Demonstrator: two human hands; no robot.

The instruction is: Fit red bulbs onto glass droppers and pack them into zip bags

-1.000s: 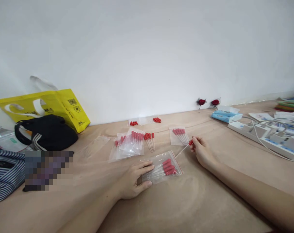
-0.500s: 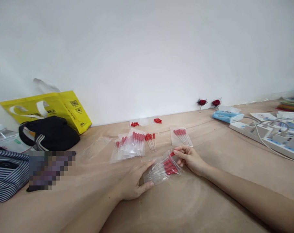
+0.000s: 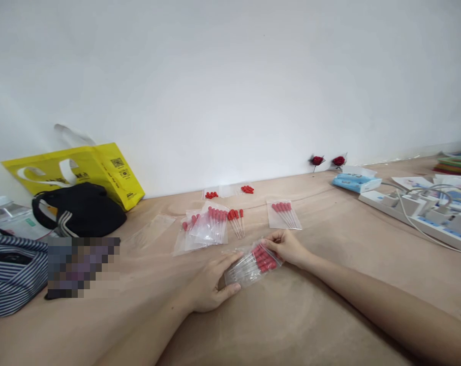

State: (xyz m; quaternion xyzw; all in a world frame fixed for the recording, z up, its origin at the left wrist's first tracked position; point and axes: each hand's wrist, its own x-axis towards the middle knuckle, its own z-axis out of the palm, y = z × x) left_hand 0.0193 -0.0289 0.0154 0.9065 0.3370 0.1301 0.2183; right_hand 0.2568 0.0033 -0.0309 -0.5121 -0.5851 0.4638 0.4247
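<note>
A clear zip bag (image 3: 238, 274) lies tilted on the table between my hands, with several red-bulbed droppers (image 3: 264, 258) inside, their bulbs toward the right. My left hand (image 3: 211, 284) rests at the bag's left end, thumb at the near edge and fingers at the far edge, keeping hold of it. At the bag's right-hand mouth, the fingers of my right hand (image 3: 287, 247) are pinched by the uppermost red bulb; the fingertips partly hide what they grip. Beyond are a stack of filled bags (image 3: 209, 229), loose droppers (image 3: 236, 222) and another filled bag (image 3: 284, 214).
Small red bulbs (image 3: 211, 195) lie on plastic bags by the wall. A yellow bag (image 3: 119, 178), black bag (image 3: 89, 208) and striped cloth bag (image 3: 17, 274) crowd the left. At right are a tissue pack (image 3: 355, 180), a power strip (image 3: 424, 218) with cables, and two red roses (image 3: 317, 160).
My right hand has moved left and slightly down, bringing the uppermost red bulb farther into the bag beside the others. The left hand has stayed in place.
</note>
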